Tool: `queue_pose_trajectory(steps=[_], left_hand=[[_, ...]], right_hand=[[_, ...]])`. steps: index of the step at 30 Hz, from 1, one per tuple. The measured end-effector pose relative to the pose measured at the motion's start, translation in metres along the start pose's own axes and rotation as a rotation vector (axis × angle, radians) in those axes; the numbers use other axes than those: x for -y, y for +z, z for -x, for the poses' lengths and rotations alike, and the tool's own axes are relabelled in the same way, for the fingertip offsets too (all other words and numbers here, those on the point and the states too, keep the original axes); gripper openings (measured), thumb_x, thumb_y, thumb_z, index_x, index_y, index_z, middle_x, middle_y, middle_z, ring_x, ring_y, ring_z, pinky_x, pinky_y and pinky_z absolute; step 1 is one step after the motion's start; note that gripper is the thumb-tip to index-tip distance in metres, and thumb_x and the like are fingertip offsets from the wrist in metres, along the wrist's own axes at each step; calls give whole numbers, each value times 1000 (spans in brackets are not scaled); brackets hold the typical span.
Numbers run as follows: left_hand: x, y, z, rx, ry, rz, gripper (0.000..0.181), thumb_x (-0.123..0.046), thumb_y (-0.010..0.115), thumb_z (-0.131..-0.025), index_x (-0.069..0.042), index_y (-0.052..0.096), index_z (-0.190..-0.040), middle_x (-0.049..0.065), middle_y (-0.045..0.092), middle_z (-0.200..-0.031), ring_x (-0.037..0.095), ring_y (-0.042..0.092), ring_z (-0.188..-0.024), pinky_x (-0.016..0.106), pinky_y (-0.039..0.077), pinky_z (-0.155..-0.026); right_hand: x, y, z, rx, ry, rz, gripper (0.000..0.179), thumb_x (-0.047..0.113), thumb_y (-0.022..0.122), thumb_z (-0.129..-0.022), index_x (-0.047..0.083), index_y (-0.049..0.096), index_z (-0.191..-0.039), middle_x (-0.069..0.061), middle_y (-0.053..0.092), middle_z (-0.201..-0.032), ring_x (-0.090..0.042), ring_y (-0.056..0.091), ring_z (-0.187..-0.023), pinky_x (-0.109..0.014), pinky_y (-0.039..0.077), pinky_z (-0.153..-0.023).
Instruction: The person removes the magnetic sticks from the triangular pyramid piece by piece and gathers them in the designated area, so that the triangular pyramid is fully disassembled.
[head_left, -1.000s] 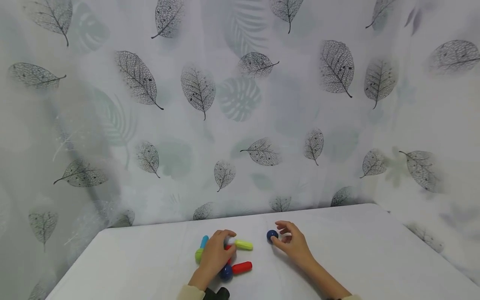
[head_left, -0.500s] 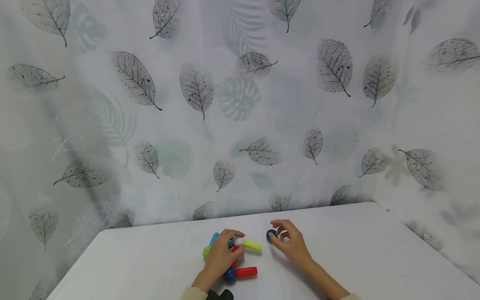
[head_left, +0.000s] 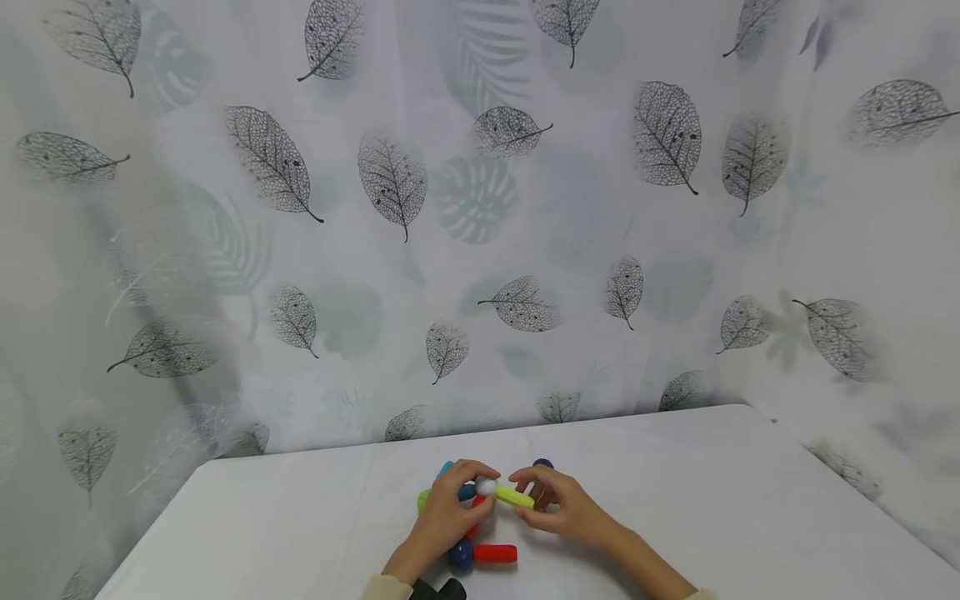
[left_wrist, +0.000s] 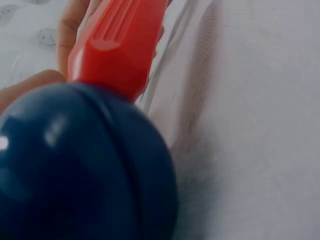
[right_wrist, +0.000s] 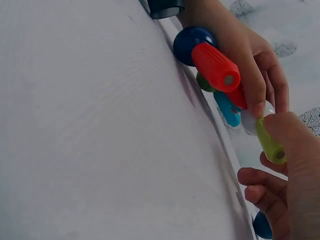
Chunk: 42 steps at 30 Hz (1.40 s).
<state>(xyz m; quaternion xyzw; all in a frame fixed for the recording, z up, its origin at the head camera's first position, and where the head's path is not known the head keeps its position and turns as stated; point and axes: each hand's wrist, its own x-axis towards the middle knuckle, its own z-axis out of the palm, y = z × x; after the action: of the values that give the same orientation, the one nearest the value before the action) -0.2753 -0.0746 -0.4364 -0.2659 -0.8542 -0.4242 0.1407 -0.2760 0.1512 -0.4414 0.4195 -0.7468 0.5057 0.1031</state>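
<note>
Since the earlier head frame, the right hand (head_left: 566, 505) has moved left from the loose blue ball (head_left: 543, 463), and its grip pinches the yellow-green rod (head_left: 514, 497); the left hand (head_left: 441, 515) holds the white ball (head_left: 486, 486) at the rod's left end. Left wrist: a joined blue ball (left_wrist: 75, 165) and red rod (left_wrist: 117, 55) above the white surface (left_wrist: 260, 125). Right wrist: a metal disc (right_wrist: 280, 155) caps the yellow-green rod's free end.

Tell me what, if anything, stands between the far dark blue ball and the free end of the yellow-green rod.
The right hand does: in the head and right wrist views its fingers lie between the far dark blue ball and the free end of the yellow-green rod. Nothing else visible does.
</note>
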Motion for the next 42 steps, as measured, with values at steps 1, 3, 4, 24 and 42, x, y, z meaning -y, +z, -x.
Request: queue_pose_trajectory(steps=[1, 3, 4, 24, 42], left_hand=[[0, 0, 0, 14, 4, 9, 25, -14, 71, -86, -20, 68, -110, -5, 64, -111, 13, 57, -105, 35, 52, -93], [0, 0, 0, 33, 14, 21, 24, -14, 71, -87, -19, 68, -111, -5, 64, -111, 14, 58, -105, 35, 52, -92], [0, 0, 1, 40, 14, 25, 24, -15, 71, -87, -19, 68, -111, -5, 64, -111, 14, 58, -105, 34, 52, -92], [-1, -2, -3, 97, 15, -9, 24, -12, 71, -86, -17, 69, -109, -5, 64, -109, 10, 57, -101, 30, 51, -92], [2, -4, 0, 65, -54, -71, 23, -15, 69, -87, -18, 69, -110, -3, 64, -112, 15, 58, -106, 39, 50, -94]], right_hand=[[0, 0, 1, 20, 15, -4, 32, 4, 71, -87, -1, 60, -117, -16, 64, -98, -9, 59, -74, -25, 55, -62], [-1, 0, 1, 45, 29, -7, 30, 8, 70, -89, 1, 61, -116, -15, 65, -100, -8, 59, -75, -25, 54, -63], [-1, 1, 1, 51, 30, -3, 28, 10, 70, -89, 2, 62, -115, -14, 66, -100, -8, 59, -76, -25, 54, -63], [-11, -3, 9, 57, 39, -7, 24, 7, 65, -92, 2, 65, -116, -14, 69, -101, -10, 62, -81, -25, 54, -66], [-8, -14, 20, -30, -30, 20, 26, 2, 67, -90, 1, 65, -116, -13, 68, -104, -11, 62, -86, -27, 55, -67]])
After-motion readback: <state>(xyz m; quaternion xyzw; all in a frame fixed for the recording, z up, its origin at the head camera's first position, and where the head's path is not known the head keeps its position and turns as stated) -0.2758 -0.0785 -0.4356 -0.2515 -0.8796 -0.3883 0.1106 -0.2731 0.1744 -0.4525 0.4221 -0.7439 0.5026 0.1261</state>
